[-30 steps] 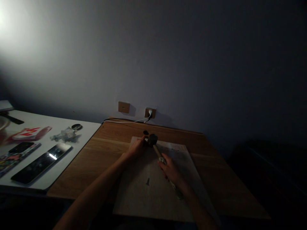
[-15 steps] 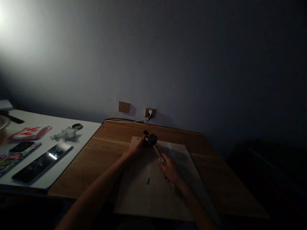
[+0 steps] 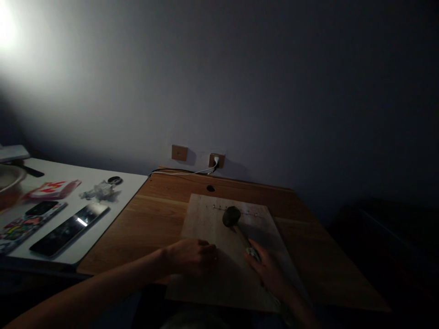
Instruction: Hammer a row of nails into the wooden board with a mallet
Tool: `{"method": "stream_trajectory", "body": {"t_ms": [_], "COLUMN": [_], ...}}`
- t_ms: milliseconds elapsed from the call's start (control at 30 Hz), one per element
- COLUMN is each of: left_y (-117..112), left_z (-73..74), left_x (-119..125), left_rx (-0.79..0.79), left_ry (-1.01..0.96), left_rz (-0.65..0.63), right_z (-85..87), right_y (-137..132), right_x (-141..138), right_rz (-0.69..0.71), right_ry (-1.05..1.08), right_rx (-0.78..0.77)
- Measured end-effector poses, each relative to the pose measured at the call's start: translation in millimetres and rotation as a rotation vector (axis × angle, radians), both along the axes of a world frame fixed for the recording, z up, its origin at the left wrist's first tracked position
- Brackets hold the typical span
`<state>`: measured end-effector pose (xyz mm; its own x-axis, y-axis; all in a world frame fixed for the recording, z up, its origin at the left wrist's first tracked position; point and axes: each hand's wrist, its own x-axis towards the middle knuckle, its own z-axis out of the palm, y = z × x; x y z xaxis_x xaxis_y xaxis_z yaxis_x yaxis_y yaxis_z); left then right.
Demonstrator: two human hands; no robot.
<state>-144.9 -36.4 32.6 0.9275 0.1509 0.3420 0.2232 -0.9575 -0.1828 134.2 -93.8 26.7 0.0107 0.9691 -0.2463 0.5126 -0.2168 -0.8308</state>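
My right hand [image 3: 269, 269] is wrapped around the handle of a hammer [image 3: 243, 235] with a blunt dark head and a pale wooden shaft. Its head is over the middle of a light wooden board [image 3: 236, 288]. Along the board's far part stands a row of several small nails [image 3: 247, 213], partly hidden by the hammer head. My left hand [image 3: 197, 257] rests low over the board's left side, fingers curled and pinched together. A tiny bright spot shows at its fingertips, too small to name.
The board lies on a brown wooden table [image 3: 151, 219] with a dark round hole [image 3: 210, 188]. To the left, a white table [image 3: 128, 183] holds a black phone-like slab [image 3: 68, 230], a crumpled plastic bag [image 3: 102, 190], a red-and-white packet [image 3: 53, 188] and a bowl [image 3: 10, 183]. A cable [image 3: 185, 173] runs to a wall socket.
My left hand has come from the board's far edge down toward me, over the spot where a loose screw or nail lay. My right hand has drawn the hammer back and right.
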Motion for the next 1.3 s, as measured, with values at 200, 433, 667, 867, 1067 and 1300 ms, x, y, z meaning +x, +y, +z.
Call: {"method": "stream_trajectory", "body": {"t_ms": [200, 433, 667, 867, 1067, 1300], "left_y": [26, 126, 136, 133, 140, 139], "left_z": [3.7, -13.5, -31.2, -33.1, -41.5, -42.8], "left_x": [-1, 2, 3, 2, 3, 1], "left_rx": [-0.198, -0.631, -0.641, -0.618, -0.729, -0.853], "left_ry": [-0.007, -0.510, -0.519, -0.543, -0.598, -0.669], "left_rz": [-0.008, 0.593, 0.592, 0.545, 0.518, 0.575], "right_z": [5.4, -1.9, -3.6, 2.8, 17.2, 28.8], "right_y": [-12, -12, -12, -11, 26, 70], "right_x": [-2, -3, -3, -9, -36, -65], "right_rz": [-0.021, -0.052, -0.058, -0.040, -0.010, 0.087], "right_ry": [-0.026, 0.015, -0.001, 0.033, 0.097, 0.078], "right_rx": [-0.019, -0.038, -0.070, -0.072, 0.015, 0.099]}}
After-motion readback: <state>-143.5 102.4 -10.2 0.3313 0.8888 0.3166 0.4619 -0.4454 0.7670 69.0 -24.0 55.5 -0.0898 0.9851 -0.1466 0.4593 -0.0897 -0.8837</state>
